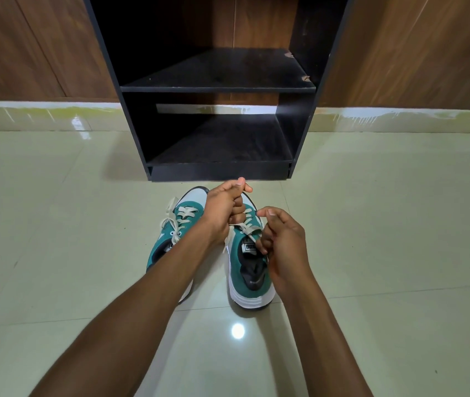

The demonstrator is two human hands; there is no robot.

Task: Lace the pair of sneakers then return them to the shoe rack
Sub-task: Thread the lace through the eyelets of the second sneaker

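Two green and white sneakers stand side by side on the tiled floor, toes toward the rack. The left sneaker (183, 222) shows cream laces crossed and tied, with loops lying off its left side. Over the right sneaker (249, 270), my left hand (225, 209) is fisted on one end of its cream lace (246, 229). My right hand (282, 242) pinches the other end beside the tongue. The black shoe rack (216, 88) stands just beyond the shoes, both shelves bare.
Wood-panelled walls rise on either side of the rack, above a pale skirting strip (56, 116). Glossy cream floor tiles (385, 224) spread all around the shoes. A ceiling light reflects on the floor (238, 330) close to me.
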